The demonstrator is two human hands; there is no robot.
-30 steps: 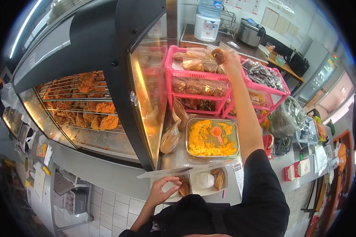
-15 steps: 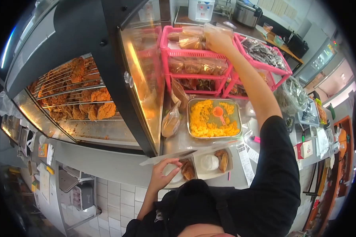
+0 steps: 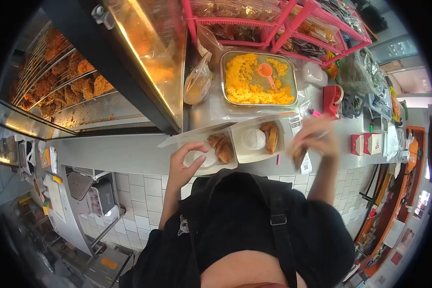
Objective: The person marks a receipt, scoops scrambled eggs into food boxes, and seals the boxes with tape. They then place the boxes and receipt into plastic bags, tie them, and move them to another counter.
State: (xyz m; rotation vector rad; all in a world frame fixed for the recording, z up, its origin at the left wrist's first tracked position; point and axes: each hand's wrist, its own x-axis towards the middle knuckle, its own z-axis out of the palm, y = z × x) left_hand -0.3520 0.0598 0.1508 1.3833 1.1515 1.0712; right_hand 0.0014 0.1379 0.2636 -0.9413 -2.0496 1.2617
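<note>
I see two boxes (image 3: 245, 156) holding white mounds (image 3: 253, 139) and brown pieces (image 3: 270, 137); my left hand (image 3: 184, 162) curls open, my right hand (image 3: 319, 138) grips a blurred brown packet (image 3: 298, 157).

Steel counter (image 3: 206, 115) carries yellow food tray (image 3: 230, 104), open boxes (image 3: 254, 157).

The left hand (image 3: 188, 162) curves over the left food box (image 3: 226, 166), thumb and fingers apart. The right hand (image 3: 318, 138), blurred, holds a brown packet (image 3: 299, 158) beside the right food box (image 3: 247, 157). An orange scoop (image 3: 265, 70) rests in the metal tray (image 3: 259, 104).
</note>
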